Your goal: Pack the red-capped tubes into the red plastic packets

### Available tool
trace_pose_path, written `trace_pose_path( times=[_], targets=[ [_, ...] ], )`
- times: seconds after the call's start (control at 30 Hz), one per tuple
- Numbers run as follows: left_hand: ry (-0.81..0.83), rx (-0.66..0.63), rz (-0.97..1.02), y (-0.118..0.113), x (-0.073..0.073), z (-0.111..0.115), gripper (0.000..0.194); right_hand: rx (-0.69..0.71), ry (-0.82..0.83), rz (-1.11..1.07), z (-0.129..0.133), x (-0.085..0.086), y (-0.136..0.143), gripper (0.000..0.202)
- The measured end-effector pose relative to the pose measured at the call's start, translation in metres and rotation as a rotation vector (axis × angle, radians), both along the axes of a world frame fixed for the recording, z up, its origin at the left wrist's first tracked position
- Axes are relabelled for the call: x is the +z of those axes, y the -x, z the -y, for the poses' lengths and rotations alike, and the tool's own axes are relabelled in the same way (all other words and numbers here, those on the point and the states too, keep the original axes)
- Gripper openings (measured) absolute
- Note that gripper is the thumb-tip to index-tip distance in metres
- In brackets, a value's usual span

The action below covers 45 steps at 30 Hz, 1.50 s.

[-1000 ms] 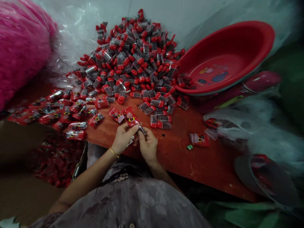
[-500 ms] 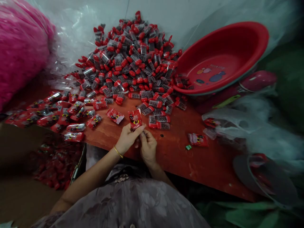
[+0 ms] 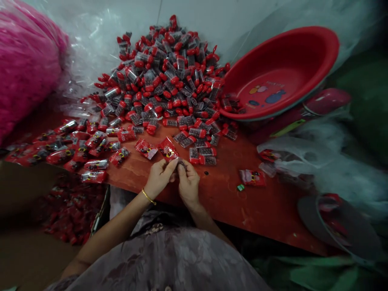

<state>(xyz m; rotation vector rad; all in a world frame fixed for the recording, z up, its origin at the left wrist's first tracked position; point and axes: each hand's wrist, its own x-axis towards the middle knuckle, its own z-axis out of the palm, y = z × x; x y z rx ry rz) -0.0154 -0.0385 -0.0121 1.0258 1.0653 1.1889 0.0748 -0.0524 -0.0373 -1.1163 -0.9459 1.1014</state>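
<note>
My left hand [image 3: 160, 178], with a gold bracelet at the wrist, pinches the near end of a red printed packet [image 3: 167, 148] that points away from me over the table. My right hand [image 3: 189, 182] meets it there, thumb and fingers closed on a small dark thing [image 3: 182, 164] at the packet's near end. What that dark thing is, the fingers largely hide. Another red packet [image 3: 146, 149] lies just left of the held one. To the right are several clear tubes with red caps [image 3: 207, 160] and dark pellets inside.
A tall heap of red-capped tubes [image 3: 169, 81] covers the back. Filled red packets [image 3: 95, 164] lie at left, above a container of red packets [image 3: 72, 214]. A red basin [image 3: 291, 52] leans at back right. Another red packet [image 3: 252, 178] lies right, near a grey bin [image 3: 315, 222].
The held packet has tilted to the left and leans closer to the loose packet. Both hands stay together in nearly the same place; the dark thing between the right fingers shows more.
</note>
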Motion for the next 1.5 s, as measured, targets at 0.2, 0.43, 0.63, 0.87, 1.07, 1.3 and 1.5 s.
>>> trace_pose_path(
  times=[0.2,0.43,0.63,0.87,1.07,1.3,1.5],
  targets=[
    [-0.314,0.078,-0.386,0.016,-0.001,-0.017,0.029,0.022,-0.108,0.174,-0.017,-0.015,-0.011,0.027],
    [-0.461,-0.135,-0.644,0.024,-0.025,-0.034,0.028,0.241,-0.374,0.772,-0.053,-0.017,-0.058,0.035],
    [-0.522,-0.192,-0.761,0.022,-0.053,-0.03,0.031,0.378,-0.521,0.854,-0.064,-0.021,-0.075,0.031],
    [-0.543,-0.257,-0.987,0.021,-0.062,-0.027,0.025,0.387,-0.536,1.047,-0.061,-0.028,-0.078,0.03],
    [-0.489,-0.22,-1.144,0.018,-0.057,-0.026,0.024,0.361,-0.492,1.188,-0.058,-0.03,-0.077,0.023],
    [-0.404,-0.258,-1.049,0.02,-0.039,-0.027,0.015,0.296,-0.507,1.293,-0.053,-0.034,-0.075,0.03],
    [-0.151,0.37,-0.372,0.098,-0.004,-0.033,0.027,0.082,-0.461,1.297,-0.039,-0.032,-0.087,0.031]
  ],
)
